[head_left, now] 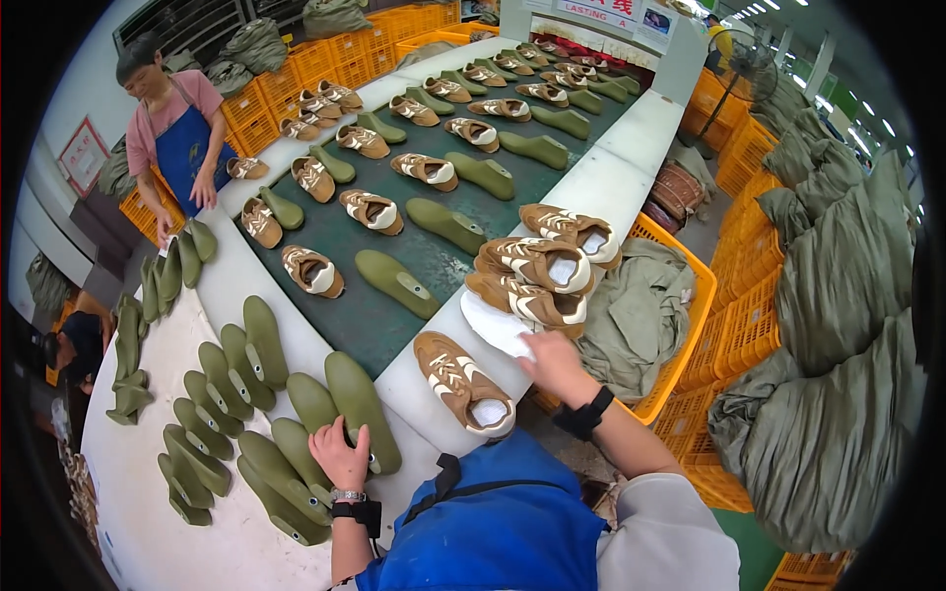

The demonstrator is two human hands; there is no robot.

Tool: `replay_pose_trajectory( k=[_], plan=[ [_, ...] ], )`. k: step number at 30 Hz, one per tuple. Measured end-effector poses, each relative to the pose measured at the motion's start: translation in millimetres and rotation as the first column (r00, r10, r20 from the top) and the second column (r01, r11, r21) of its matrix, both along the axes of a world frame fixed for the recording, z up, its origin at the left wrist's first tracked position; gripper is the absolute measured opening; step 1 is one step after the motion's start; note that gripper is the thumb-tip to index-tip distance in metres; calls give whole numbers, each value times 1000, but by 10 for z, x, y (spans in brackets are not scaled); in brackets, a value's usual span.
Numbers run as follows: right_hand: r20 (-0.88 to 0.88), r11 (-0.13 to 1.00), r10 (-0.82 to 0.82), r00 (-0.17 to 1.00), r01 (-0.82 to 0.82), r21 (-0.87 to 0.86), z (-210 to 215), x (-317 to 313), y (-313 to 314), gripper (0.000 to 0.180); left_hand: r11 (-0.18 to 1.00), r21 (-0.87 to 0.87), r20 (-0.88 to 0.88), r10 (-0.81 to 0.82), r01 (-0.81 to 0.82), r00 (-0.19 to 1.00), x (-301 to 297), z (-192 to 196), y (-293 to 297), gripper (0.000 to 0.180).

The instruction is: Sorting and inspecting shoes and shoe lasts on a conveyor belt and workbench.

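My left hand point(340, 454) is closed at the heel end of a green shoe last point(360, 409), thumb on one side and fingers on the other. Other green lasts point(274, 471) stand close beside it on the white tabletop. A white insole point(496, 323) lies at the fingers of my right hand point(555, 365), which pinches its near end. Just beyond, several brown shoes point(540, 264) with cream trim are piled on the white ledge. One more brown shoe point(461, 384) sits between my hands, with white lining showing inside.
A green conveyor point(335, 231) carries brown shoes and green lasts in rows. An orange crate point(698, 330) with grey-green cloth point(636, 305) stands at my right, near stacked crates and cloth bundles point(828, 424). Across the table, a person in a blue apron point(187, 138) reaches toward lasts.
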State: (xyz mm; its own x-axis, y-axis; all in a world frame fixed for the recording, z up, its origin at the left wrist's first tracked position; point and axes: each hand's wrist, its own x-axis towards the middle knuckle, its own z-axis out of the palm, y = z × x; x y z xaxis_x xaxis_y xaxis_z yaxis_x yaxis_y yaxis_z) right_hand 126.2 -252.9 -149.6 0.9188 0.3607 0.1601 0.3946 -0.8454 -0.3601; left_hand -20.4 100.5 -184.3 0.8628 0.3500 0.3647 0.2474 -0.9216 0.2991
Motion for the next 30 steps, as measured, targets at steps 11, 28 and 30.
replay_pose_trajectory(
  k=[11, 28, 30],
  plan=[
    [-453, 927, 87, 887, 95, 363, -388, -18, -290, 65, 1000, 13, -7, -8, 8, 1000, 8, -50, 27, 43],
    [103, 918, -345, 933, 312, 246, -292, 281, -585, 15, 1000, 9, 5, -24, 24, 1000, -7, -2, 20, 41],
    [50, 973, -219, 975, 214, 90, -317, 243, -553, 14, 1000, 10, -2, -12, 12, 1000, -20, -18, 21, 43]
  ],
)
